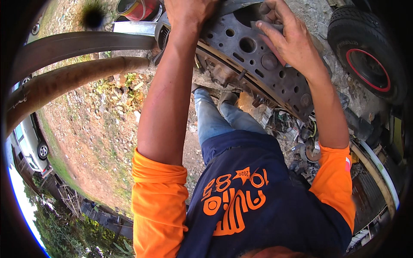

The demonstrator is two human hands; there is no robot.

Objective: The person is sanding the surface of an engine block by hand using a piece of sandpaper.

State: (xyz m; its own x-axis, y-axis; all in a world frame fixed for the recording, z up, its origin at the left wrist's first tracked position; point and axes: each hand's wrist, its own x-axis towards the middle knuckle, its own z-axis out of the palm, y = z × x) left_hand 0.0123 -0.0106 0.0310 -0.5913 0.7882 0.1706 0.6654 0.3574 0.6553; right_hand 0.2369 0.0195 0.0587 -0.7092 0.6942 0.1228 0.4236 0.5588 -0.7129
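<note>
An engine block (258, 60) stretches across the upper middle, its flat grey deck pierced by round and oblong holes. Round piston tops (269, 61) show in its bores. Over the far right part of the deck, my right hand (297, 45) is closed, thumb against fingers, on a thin folded sheet (274, 49), grey and reddish-brown, which looks like sandpaper. My left hand (187, 10) is at the block's far left end, by the top edge of the picture. Its fingers are cut off and in dark shadow, so their grip is hidden.
A tyre with a red-ringed wheel (368, 69) lies at the right. At the left, a rusty pipe (81, 79) and a dark curved beam (86, 45) reach toward the block. A red bucket (137, 9) stands beyond. Scrap parts (297, 133) litter the stony ground.
</note>
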